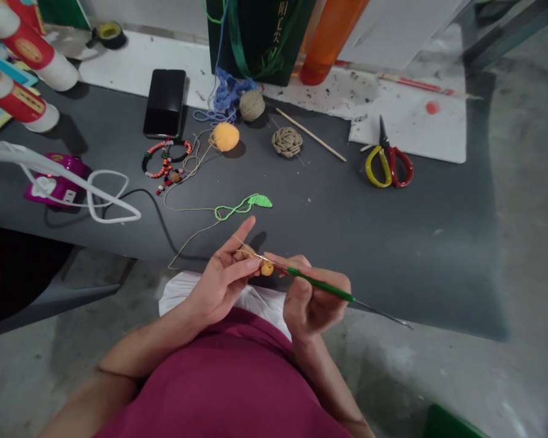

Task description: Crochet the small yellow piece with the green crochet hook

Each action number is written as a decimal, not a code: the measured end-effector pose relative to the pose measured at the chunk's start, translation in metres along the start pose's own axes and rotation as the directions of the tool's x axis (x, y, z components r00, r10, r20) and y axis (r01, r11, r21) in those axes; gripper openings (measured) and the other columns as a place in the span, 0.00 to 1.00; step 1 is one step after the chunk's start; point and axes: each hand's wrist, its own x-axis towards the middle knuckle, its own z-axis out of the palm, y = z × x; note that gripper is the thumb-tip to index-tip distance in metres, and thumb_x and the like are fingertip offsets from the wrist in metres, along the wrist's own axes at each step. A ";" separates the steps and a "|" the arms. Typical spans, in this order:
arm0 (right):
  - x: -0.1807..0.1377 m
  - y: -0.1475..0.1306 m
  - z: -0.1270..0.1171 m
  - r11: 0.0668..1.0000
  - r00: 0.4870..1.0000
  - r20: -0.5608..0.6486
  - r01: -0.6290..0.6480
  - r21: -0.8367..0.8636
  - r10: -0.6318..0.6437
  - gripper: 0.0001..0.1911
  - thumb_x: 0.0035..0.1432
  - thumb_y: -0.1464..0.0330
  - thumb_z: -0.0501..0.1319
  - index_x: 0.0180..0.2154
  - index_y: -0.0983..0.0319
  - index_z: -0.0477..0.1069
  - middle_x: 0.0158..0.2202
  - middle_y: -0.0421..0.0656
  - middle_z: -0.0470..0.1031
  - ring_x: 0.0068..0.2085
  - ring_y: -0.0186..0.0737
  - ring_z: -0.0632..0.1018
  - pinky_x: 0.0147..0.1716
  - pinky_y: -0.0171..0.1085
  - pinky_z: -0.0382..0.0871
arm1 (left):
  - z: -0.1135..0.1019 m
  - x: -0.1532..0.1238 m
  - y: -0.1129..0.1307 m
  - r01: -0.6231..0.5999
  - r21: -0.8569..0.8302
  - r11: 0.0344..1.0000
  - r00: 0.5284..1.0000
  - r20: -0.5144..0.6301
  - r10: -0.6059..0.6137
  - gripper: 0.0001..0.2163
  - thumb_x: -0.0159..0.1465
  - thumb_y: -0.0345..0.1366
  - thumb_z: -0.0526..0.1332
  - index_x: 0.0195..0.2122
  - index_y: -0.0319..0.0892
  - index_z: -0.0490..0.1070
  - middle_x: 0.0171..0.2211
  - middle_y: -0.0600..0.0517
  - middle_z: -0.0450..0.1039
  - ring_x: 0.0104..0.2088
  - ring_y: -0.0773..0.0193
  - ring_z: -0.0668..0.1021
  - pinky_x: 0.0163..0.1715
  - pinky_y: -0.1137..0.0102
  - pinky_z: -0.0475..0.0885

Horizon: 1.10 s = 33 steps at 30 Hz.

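My left hand (223, 277) pinches a small orange crochet piece (267, 268) and the beige yarn (196, 234), with its index finger raised. My right hand (313, 298) grips a green-handled crochet hook (322, 286), whose tip sits at the orange piece. The yarn runs from my left hand up over the dark table (347, 219) toward an orange yarn ball (225, 136). A green crocheted leaf with its tail (246, 205) lies just beyond my hands.
On the table lie red and yellow scissors (388, 164), a beige crocheted flower (287, 142), a wooden stick (310, 134), a grey yarn ball (251, 105), bead bracelets (165, 159), a black phone (165, 102), a pink power strip (55, 182) with white cable, and a green bag (256, 36).
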 end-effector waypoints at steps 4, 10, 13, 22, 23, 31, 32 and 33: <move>0.002 -0.004 -0.004 0.974 0.973 -0.058 -0.223 0.038 0.225 0.04 0.68 0.66 0.60 0.42 0.54 0.74 0.31 0.37 0.80 0.24 0.34 0.81 0.26 0.38 0.75 | -0.002 0.001 -0.001 -0.003 -0.012 1.000 1.000 -0.020 0.003 0.31 0.53 0.30 0.76 0.60 0.47 0.74 0.26 0.61 0.72 0.29 0.73 0.74 0.37 0.75 0.71; 0.006 -0.004 -0.005 0.750 0.796 0.038 -0.583 0.311 0.604 0.07 0.66 0.57 0.62 0.38 0.52 0.71 0.23 0.33 0.79 0.23 0.37 0.81 0.28 0.39 0.78 | -0.003 0.000 -0.003 -0.004 -0.002 1.000 1.000 0.005 0.004 0.26 0.53 0.32 0.77 0.54 0.47 0.79 0.26 0.59 0.73 0.29 0.73 0.74 0.36 0.74 0.71; 0.005 -0.001 0.001 0.685 0.758 0.070 -0.621 0.381 0.648 0.09 0.62 0.56 0.66 0.36 0.52 0.71 0.25 0.32 0.81 0.23 0.35 0.81 0.29 0.38 0.80 | -0.002 0.000 -0.005 -0.036 0.002 0.999 0.998 0.042 0.036 0.25 0.52 0.32 0.77 0.53 0.50 0.80 0.26 0.59 0.74 0.29 0.72 0.75 0.36 0.74 0.71; 0.004 0.002 0.003 0.765 0.845 0.064 -0.509 0.395 0.530 0.06 0.63 0.58 0.66 0.37 0.51 0.72 0.28 0.33 0.83 0.29 0.36 0.83 0.31 0.37 0.79 | -0.004 0.002 -0.007 -0.148 0.142 0.979 0.987 0.086 0.137 0.23 0.56 0.34 0.75 0.53 0.51 0.80 0.29 0.57 0.73 0.31 0.70 0.74 0.39 0.70 0.72; 0.005 0.002 0.002 0.776 0.853 0.072 -0.502 0.381 0.516 0.06 0.63 0.58 0.66 0.37 0.51 0.72 0.27 0.34 0.83 0.30 0.37 0.83 0.31 0.38 0.79 | -0.005 0.002 -0.006 -0.150 0.151 0.977 0.986 0.098 0.136 0.22 0.56 0.34 0.74 0.53 0.51 0.80 0.29 0.57 0.73 0.31 0.70 0.74 0.39 0.70 0.72; 0.006 0.004 -0.006 0.843 0.911 0.189 -0.411 0.348 0.366 0.02 0.68 0.64 0.61 0.42 0.50 0.72 0.32 0.37 0.85 0.35 0.40 0.84 0.33 0.40 0.78 | -0.010 0.002 0.010 -0.138 0.316 0.939 0.978 0.192 0.079 0.23 0.58 0.47 0.72 0.55 0.47 0.80 0.33 0.53 0.74 0.35 0.65 0.76 0.42 0.66 0.72; 0.006 0.004 -0.007 0.846 0.914 0.199 -0.402 0.350 0.352 0.03 0.68 0.65 0.61 0.43 0.50 0.72 0.32 0.37 0.85 0.35 0.40 0.84 0.32 0.40 0.78 | -0.010 0.001 0.013 -0.149 0.344 0.927 0.978 0.192 0.086 0.23 0.59 0.48 0.72 0.54 0.48 0.80 0.33 0.53 0.74 0.34 0.65 0.76 0.42 0.65 0.72; 0.006 0.004 -0.007 0.849 0.917 0.206 -0.394 0.352 0.340 0.03 0.69 0.66 0.60 0.43 0.51 0.72 0.33 0.37 0.85 0.35 0.40 0.84 0.32 0.40 0.77 | -0.010 0.001 0.015 -0.169 0.377 0.911 0.976 0.191 0.102 0.23 0.59 0.48 0.72 0.54 0.49 0.80 0.33 0.53 0.74 0.35 0.65 0.76 0.43 0.65 0.72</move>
